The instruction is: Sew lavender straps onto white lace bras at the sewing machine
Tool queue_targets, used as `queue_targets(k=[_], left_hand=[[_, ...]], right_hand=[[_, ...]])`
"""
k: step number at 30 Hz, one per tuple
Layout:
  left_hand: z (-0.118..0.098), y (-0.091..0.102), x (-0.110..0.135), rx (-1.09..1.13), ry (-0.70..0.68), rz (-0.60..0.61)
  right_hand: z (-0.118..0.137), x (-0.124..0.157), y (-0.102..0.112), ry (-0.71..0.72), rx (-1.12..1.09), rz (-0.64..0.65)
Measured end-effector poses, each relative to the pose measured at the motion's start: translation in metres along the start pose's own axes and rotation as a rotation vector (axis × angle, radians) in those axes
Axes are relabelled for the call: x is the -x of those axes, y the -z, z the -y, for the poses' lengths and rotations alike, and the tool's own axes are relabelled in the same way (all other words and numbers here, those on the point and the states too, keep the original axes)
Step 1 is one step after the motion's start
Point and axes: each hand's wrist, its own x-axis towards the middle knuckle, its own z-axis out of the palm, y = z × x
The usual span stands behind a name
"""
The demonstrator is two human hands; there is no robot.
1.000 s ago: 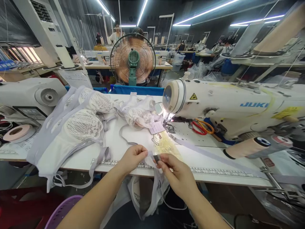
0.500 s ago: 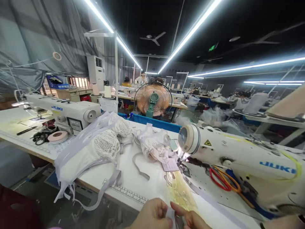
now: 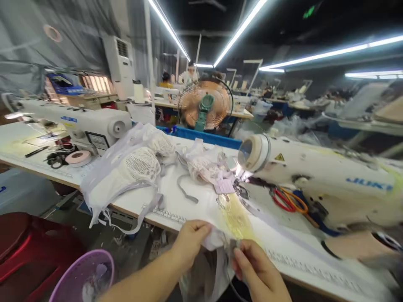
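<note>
Near the table's front edge, my left hand (image 3: 189,240) pinches a pale fabric piece (image 3: 214,239) between thumb and fingers. My right hand (image 3: 256,266) is closed on a grey strap (image 3: 233,247) beside it, and pale cloth hangs below both hands. Motion blur hides how strap and fabric join. Beyond the hands, white lace bras (image 3: 143,164) lie heaped on the table, one strap drooping over the edge. A second lace bra bundle (image 3: 206,163) rests by the needle area of the right sewing machine (image 3: 315,167), with a lilac tag (image 3: 224,186) on it.
Red and orange-handled scissors (image 3: 288,200) lie at the right machine. Another sewing machine (image 3: 94,123) and a pink tape roll (image 3: 78,157) are on the left. Below stand a red stool (image 3: 37,247) and a purple basket (image 3: 105,256). A fan (image 3: 206,102) is behind the table.
The view has tilted down, so more of both forearms, the stool and the basket show. My hands have come up into view with the fabric and strap, slightly farther apart.
</note>
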Motion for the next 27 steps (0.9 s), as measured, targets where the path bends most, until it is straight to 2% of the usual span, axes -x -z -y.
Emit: queue_targets(k=[2,6,10,18,24,27], left_hand=[[-0.003,-0.001,0.001,0.021,0.028,0.0],[-0.007,-0.004,0.001,0.033,0.071,-0.003],[-0.006,-0.008,0.001,0.03,0.071,-0.018],[-0.005,-0.013,0.001,0.003,0.057,-0.002],[-0.004,-0.013,0.0,-0.052,0.038,-0.008],[-0.002,-0.012,-0.001,-0.057,0.03,-0.009]], right_hand=[[0.0,0.001,-0.009,-0.051,-0.072,-0.007],[-0.007,-0.006,-0.015,-0.03,-0.087,-0.026],[-0.013,-0.01,-0.012,-0.016,-0.04,-0.078],[-0.012,-0.012,-0.008,-0.008,0.031,-0.079],[-0.005,-0.014,-0.006,0.074,0.15,-0.106],[-0.004,-0.014,-0.004,0.072,0.147,-0.081]])
